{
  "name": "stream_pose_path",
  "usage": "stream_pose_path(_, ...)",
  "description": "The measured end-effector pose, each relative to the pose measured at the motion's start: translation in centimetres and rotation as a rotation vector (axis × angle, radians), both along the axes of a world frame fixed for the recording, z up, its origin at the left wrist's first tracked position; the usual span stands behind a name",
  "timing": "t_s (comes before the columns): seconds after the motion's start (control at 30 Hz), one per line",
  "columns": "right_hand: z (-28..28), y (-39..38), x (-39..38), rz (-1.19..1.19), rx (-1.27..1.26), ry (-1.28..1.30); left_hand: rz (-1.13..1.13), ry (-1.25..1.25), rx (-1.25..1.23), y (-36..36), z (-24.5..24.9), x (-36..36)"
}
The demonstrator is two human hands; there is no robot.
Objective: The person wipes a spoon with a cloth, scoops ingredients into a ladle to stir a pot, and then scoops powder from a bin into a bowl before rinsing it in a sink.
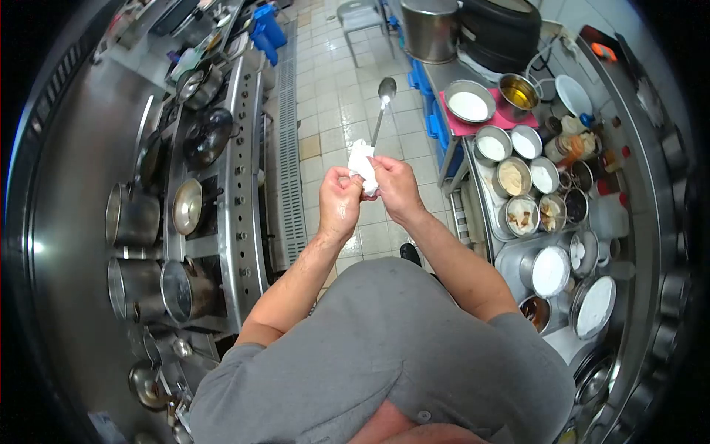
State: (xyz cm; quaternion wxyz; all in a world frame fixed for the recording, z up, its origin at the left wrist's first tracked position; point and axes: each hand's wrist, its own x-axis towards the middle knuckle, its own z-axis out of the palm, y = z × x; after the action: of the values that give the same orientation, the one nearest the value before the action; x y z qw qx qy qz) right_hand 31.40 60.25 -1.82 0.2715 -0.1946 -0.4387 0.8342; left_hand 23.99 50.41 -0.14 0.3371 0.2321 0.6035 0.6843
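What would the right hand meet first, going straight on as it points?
Probably the white cloth or tissue that the right hand is touching; depth beyond it is unclear.

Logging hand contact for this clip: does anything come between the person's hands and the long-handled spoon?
Yes: a crumpled white cloth or paper, held by the left hand and right hand, covers the near end of the spoon. Whether any finger also touches bare metal is hidden. The far end is uncovered.

Held aloft: a long-handled metal spoon [386, 89] — shiny, bowl pointing away — its handle running into a crumpled white wipe [361, 159].
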Motion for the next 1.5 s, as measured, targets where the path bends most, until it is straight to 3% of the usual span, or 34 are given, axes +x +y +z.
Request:
stream_pose_path(0.17,0.2,-4.0,3.1,-0.193,-0.067,0.132,-0.063,0.112,0.012,-1.0,-0.2,1.7)
stream_pose_path(0.23,-0.7,-5.1,4.4,-0.254,0.282,-0.046,-0.117,0.149,0.040,-1.9,-0.2,2.4)
stream_pose_path(0.33,-1.0,-7.9,7.5,-0.421,0.369,-0.194,-0.420,0.085,-0.054,-4.1,-0.6,2.7)
stream_pose_path(0.4,-1.5,-10.1,10.0,-0.573,0.445,-0.291,-0.633,0.253,-0.073,-6.0,-1.2,2.6)
stream_pose_path(0.47,-2.4,-13.0,13.4,-0.741,0.581,-0.483,-0.545,0.341,-0.005,-7.3,-2.3,3.3)
stream_pose_path(0.5,-6.0,-14.3,14.1,-0.857,0.647,-0.292,-0.551,0.376,0.022,-7.6,-2.6,4.4)
stream_pose_path(0.53,-4.8,-16.9,16.8,-0.693,0.689,-0.579,-0.640,0.363,0.050,-8.1,-2.4,5.8)
stream_pose_path(0.6,-4.9,-22.2,19.0,-0.826,0.708,-0.507,-0.834,0.325,0.084,-10.5,-2.4,10.0)
stream_pose_path(0.63,-2.7,-24.7,20.8,-0.722,0.710,-0.756,-0.868,0.233,0.085,-11.9,-2.3,11.7)
stream_pose_path(0.67,-2.0,-26.9,22.3,-0.789,0.691,-0.787,-0.884,0.149,0.085,-13.1,-2.1,13.1)
stream_pose_path(0.73,-0.8,-30.9,24.7,-0.779,0.599,-0.862,-0.990,0.149,0.146,-15.3,-2.4,15.8)
stream_pose_path(0.8,0.4,-34.1,26.7,-0.861,0.526,-0.793,-0.959,-0.070,0.168,-17.5,-2.2,18.5)
stream_pose_path(0.87,0.9,-37.2,29.1,-0.800,0.055,-0.724,-0.918,-0.114,0.214,-18.2,-1.1,20.3)
stream_pose_path(0.9,-5.4,-37.9,31.0,-0.962,0.508,-0.836,-0.916,-0.107,0.295,-17.5,-0.9,20.5)
stream_pose_path(0.93,-8.7,-39.6,33.5,-1.010,0.491,-0.864,-0.932,-0.105,0.287,-17.5,0.3,21.1)
stream_pose_path(1.0,-13.0,-43.5,38.1,-1.097,0.047,-1.074,-0.938,-0.064,0.256,-17.9,1.8,21.8)
stream_pose_path(1.07,-16.8,-50.0,43.1,-1.320,-0.461,-0.569,-0.950,-0.038,0.252,-18.2,1.3,22.9)
stream_pose_path(1.13,-23.1,-57.8,49.3,-1.257,-0.559,-0.394,-1.016,-0.008,0.231,-19.5,-0.7,24.2)
stream_pose_path(1.17,-25.3,-61.9,51.2,-1.415,-0.675,-0.256,-1.038,-0.014,0.232,-20.6,-2.1,25.3)
stream_pose_path(1.2,-30.6,-67.0,55.0,-1.244,-0.518,-0.565,-1.032,-0.010,0.174,-21.7,-3.7,26.8)
stream_pose_path(1.27,-33.7,-75.8,58.7,-0.968,-0.410,-1.531,-1.047,-0.006,0.119,-24.2,-6.7,30.8)
stream_pose_path(1.33,-34.8,-82.9,59.9,-1.513,-0.617,-1.758,-1.090,-0.079,-0.034,-28.1,-9.3,35.1)
stream_pose_path(1.4,-40.9,-90.5,62.1,-1.116,-0.817,-1.770,-1.134,-0.070,-0.104,-31.9,-10.5,40.2)
stream_pose_path(1.47,-43.1,-96.7,63.5,-0.082,-0.227,-1.498,-1.194,-0.042,-0.192,-34.2,-10.2,42.9)
stream_pose_path(1.5,-45.4,-99.0,62.4,-0.121,-0.276,-1.486,-1.199,0.011,-0.226,-35.2,-9.5,44.2)
